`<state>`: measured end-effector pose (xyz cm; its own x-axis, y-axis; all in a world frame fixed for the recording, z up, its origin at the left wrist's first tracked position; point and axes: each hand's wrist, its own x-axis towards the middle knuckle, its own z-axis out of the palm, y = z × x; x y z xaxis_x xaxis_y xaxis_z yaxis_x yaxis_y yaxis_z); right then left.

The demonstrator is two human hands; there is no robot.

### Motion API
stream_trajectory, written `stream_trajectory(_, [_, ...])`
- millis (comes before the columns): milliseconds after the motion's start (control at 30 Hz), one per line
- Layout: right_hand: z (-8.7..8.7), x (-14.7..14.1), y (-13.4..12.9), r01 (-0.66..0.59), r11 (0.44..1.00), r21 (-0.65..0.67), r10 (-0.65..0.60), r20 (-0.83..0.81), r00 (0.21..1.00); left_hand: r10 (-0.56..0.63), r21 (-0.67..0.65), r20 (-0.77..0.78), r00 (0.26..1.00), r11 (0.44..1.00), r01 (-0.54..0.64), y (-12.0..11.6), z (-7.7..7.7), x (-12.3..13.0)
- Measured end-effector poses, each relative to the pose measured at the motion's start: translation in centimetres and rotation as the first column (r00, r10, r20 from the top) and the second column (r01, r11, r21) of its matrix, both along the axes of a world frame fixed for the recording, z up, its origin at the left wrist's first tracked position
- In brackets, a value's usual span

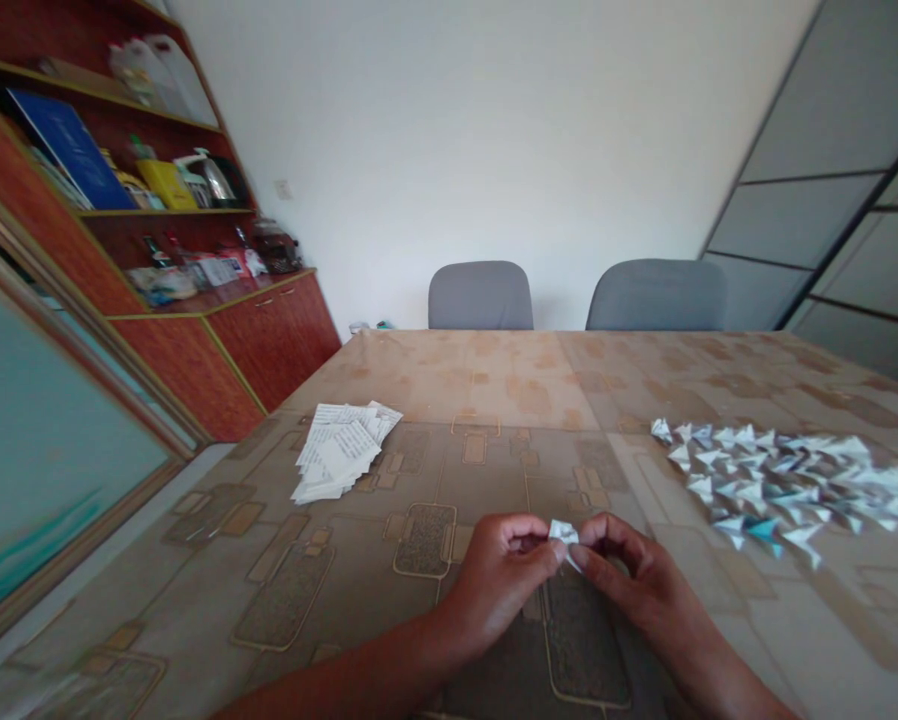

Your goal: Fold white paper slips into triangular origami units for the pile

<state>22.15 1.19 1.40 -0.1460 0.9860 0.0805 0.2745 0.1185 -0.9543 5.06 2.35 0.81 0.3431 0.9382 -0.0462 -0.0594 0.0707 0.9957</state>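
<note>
Between both hands, just over the table, is a small folded piece of white printed paper [564, 533]. My left hand [503, 572] pinches its left side between thumb and fingers. On its right side, the thumb and fingers of my right hand [634, 570] are closed on the same paper. Flat printed paper slips [338, 455] lie in a loose pile on the left of the table. At the right, rows of small folded paper pieces [783, 485] stand on the tabletop, one of them partly teal.
The table [494, 380] has a patterned cover. Two grey chairs [480, 295] stand at its far edge against a white wall. A red-brown cabinet [269, 345] with filled shelves is at the left, and grey panelled doors [816, 130] are at the right.
</note>
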Motion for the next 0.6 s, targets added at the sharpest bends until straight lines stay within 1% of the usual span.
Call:
stream_trajectory(100, [0.1,0.2,0.0,-0.009,0.999,0.050,0.008,0.030,1.000,-0.002,0.018,-0.040,0.999,1.000,0.003,-0.1,0.0,0.1])
stream_trajectory(267, [0.0,0.6,-0.1,-0.111,0.993,0.034,0.110,0.031,0.993,-0.045,0.056,-0.077,0.996,0.997,0.049,-0.2,0.0,0.0])
stream_trajectory(300, [0.0,0.6,-0.1,-0.114,0.993,0.034,0.113,0.038,0.993,-0.044,0.066,-0.080,0.996,0.997,0.049,-0.3,0.1,0.0])
stream_trajectory(367, [-0.1,0.5,-0.3,-0.082,0.996,0.036,0.081,0.029,0.996,-0.038,0.062,-0.053,0.998,0.997,0.041,-0.4,0.4,0.1])
stream_trajectory(467, [0.0,0.3,-0.5,-0.019,1.000,0.019,0.020,-0.055,0.998,0.001,-0.031,0.066,0.998,1.000,0.001,-0.8,0.7,0.3])
stream_trajectory(533, [0.0,0.2,-0.6,-0.010,1.000,-0.006,0.009,-0.118,0.993,0.046,-0.109,0.137,0.990,0.994,-0.031,-1.1,0.7,0.4])
stream_trajectory(600, [0.1,0.0,-0.8,-0.018,0.999,-0.034,0.012,-0.169,0.986,0.093,-0.155,0.176,0.980,0.986,-0.065,-1.4,0.7,0.5])
